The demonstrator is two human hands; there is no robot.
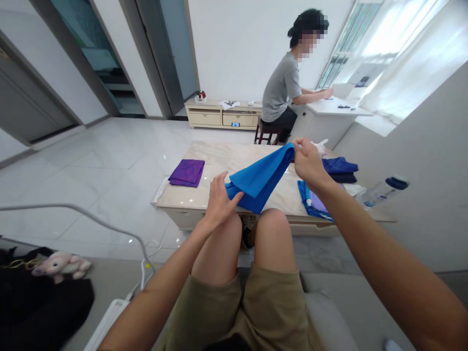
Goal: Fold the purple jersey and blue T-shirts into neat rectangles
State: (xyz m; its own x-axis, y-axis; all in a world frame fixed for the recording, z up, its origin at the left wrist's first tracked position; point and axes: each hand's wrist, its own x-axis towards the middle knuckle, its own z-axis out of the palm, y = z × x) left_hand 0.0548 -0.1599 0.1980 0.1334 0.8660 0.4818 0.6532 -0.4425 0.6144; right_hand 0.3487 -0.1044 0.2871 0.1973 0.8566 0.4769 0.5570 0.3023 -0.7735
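- Blue, smooth and lightly creased: holding a folded cloth [263, 170] stretched between both hands, above the middle of the marble-topped table [219, 152].
- Pinching the upper corner with the right hand [306, 158], curling the fingers closed, above the table toward its far right.
- Clasping the lower end with the left hand [219, 197], laying the thumb across the fabric, above the table's front edge.
- Slanting upward from left to right over the table, hanging in overlapping layers with straight edges and a pointed lower corner.
- Seeing glossy, veined stone showing between the left hand and a purple cloth [187, 173], lying as a flat rectangle at the table's left end.
- Finding tighter room at the table's right end, seeing soft dark blue fabric [340, 165], a blue-and-lilac pile [310, 202] and a clear bottle [382, 193] crowding near the right forearm.
- Noticing a crumpled white plastic bag [321, 147] lying by the table's far right edge.
- Bending bare knees [274, 226] close to the table's front edge.
- Noticing pale, shiny floor tiles [109, 151] stretching left of the table.
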